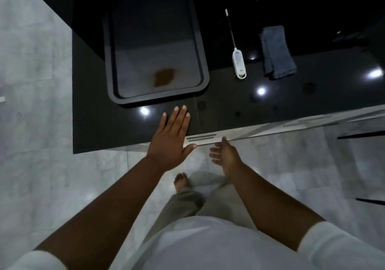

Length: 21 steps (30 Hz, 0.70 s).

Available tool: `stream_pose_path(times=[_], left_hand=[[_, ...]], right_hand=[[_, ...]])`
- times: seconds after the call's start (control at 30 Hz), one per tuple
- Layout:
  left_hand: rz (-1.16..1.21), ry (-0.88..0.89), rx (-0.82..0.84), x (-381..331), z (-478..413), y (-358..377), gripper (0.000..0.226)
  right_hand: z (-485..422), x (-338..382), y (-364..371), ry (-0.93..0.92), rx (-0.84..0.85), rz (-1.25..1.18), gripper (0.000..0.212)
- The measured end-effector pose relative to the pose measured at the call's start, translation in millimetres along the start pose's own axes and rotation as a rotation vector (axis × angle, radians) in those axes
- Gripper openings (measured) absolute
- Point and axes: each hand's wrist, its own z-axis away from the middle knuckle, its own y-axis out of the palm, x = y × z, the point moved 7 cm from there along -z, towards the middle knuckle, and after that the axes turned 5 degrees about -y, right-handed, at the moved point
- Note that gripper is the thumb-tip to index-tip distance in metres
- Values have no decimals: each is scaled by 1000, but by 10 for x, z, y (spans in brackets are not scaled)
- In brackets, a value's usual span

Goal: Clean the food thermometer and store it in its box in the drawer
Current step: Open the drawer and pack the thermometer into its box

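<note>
Left hand flat, fingers spread, on near worktop edge; right hand open, grip empty, just off edge. Thermometer lies far right, between tray and folded cloth.

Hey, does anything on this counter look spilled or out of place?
Yes. The dark tray has a brown smear on its floor near the front edge, like a food spill. The thermometer and folded blue cloth lie tidy beside it.

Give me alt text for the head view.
Two empty hands, left flat on a black counter, right off its edge. Beyond lie a white thermometer, a grey cloth and a dark tray with a brown smear.
</note>
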Motion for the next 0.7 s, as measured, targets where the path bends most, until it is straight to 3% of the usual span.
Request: stream_pose_path(times=[0.13,0.27,0.43,0.7], left_hand=[[-3,54,-23,34,14,23,89],[-10,57,-36,39,10,51,93],[8,87,-39,57,13,74,95],[-5,116,-44,67,19,62,97]], right_hand=[[-280,81,211,-57,-54,-562,56],[-409,109,434,-53,-112,-783,69],[-585,11,531,-35,-176,-830,85],[-639,-71,477,-68,-121,-808,83]])
